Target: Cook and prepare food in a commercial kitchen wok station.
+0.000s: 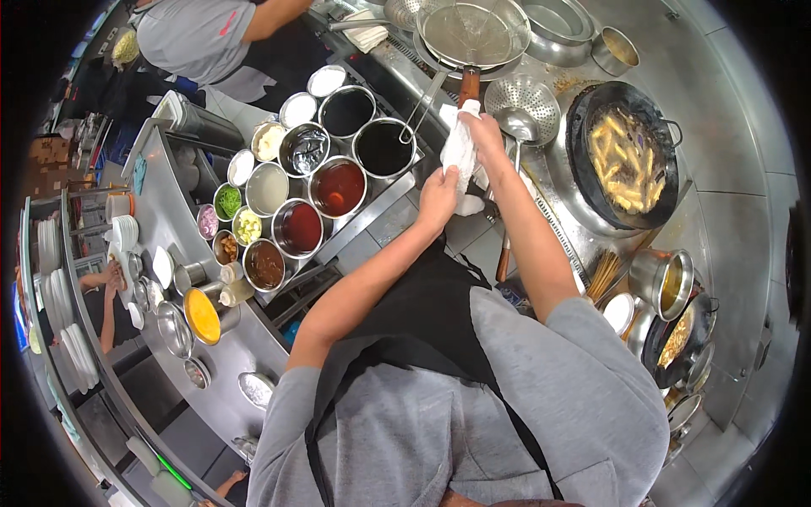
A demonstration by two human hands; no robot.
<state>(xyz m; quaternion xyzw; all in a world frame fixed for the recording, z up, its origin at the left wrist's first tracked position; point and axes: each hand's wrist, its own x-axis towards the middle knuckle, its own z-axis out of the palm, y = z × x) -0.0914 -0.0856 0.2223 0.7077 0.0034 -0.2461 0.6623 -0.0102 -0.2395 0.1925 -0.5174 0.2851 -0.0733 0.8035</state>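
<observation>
A white cloth [459,156] is bunched between my two hands, up against the wooden handle of a large mesh strainer [470,83]. My right hand [485,138] is closed on its upper part, close to the handle's end. Lower down, my left hand [439,199] pinches the cloth's edge. Whether the handle runs on inside the cloth is hidden. Just right of my right hand lie a perforated skimmer [534,100] and a ladle [518,125]. Farther right, golden strips [627,165] sit in bubbling oil in a black wok [583,182].
Several steel pots of sauce, such as a red one [338,188], stand left of my hands. A wire hook [409,135] overhangs a dark pot. At right are a steel pot [667,283] and a second wok [703,334]. Another person [194,38] stands at the far left.
</observation>
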